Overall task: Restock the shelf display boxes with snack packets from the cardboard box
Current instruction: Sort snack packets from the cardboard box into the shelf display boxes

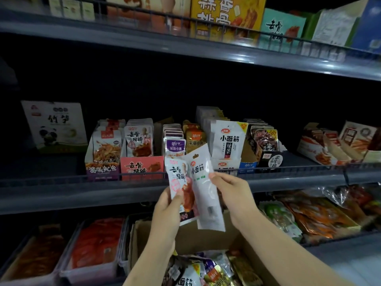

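My left hand [168, 205] grips a pink-and-white snack packet [181, 182] in front of the middle shelf. Overlapping that packet's right side is a long white packet [204, 190], which my right hand [231, 193] pinches at its right edge. Both packets are raised above the open cardboard box [208, 234], where several mixed packets [206, 269] lie. Behind them on the shelf stand display boxes: a pink one [142, 165] holding matching pink-and-white packets, and a white one [226, 139] with matching white packets.
A wire rail [82, 178] runs along the shelf's front edge. Other display boxes [105, 149] stand left and right, a panda box [54, 125] far left. Bins of red and orange snacks [97, 244] fill the lower shelf. Large boxes [226, 15] sit on the top shelf.
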